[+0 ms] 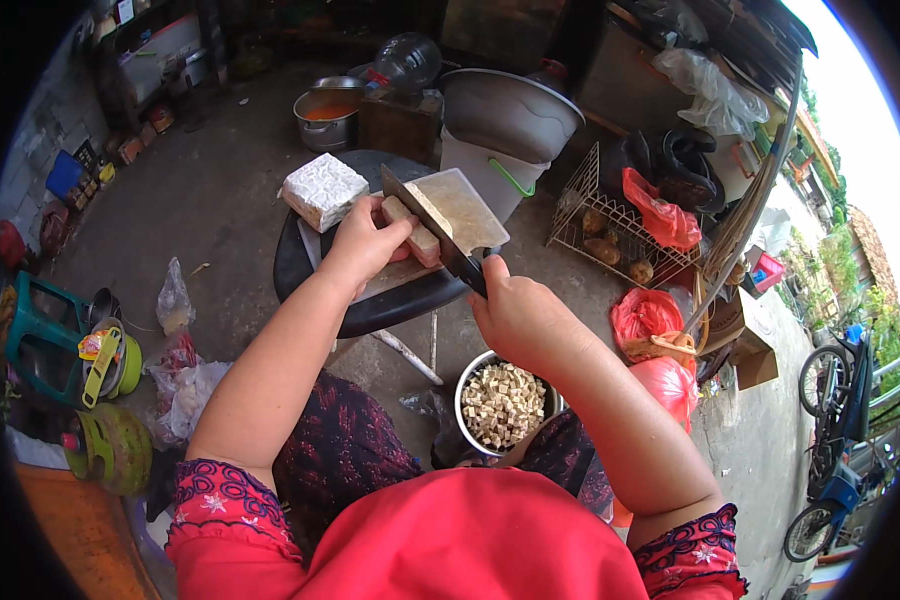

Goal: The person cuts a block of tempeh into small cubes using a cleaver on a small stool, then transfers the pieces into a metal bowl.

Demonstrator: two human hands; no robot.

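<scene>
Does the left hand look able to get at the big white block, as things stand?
Probably yes: the white block sits close by the left hand, and the knife is on the hand's other side. The hand would likely have to release the tan piece first.

Daylight falls from the right of the black surface [410, 314], where the sky [855, 75] is burnt out to plain white. Beyond the surface, the background sinks into deep shade, its details hard to read. Over the surface the light is soft and even, and the knife [458, 258] looks fairly crisp. Far right of the surface, fisheye distortion tips the motorcycle [846, 488] steeply; black vignetting rings the view.
</scene>
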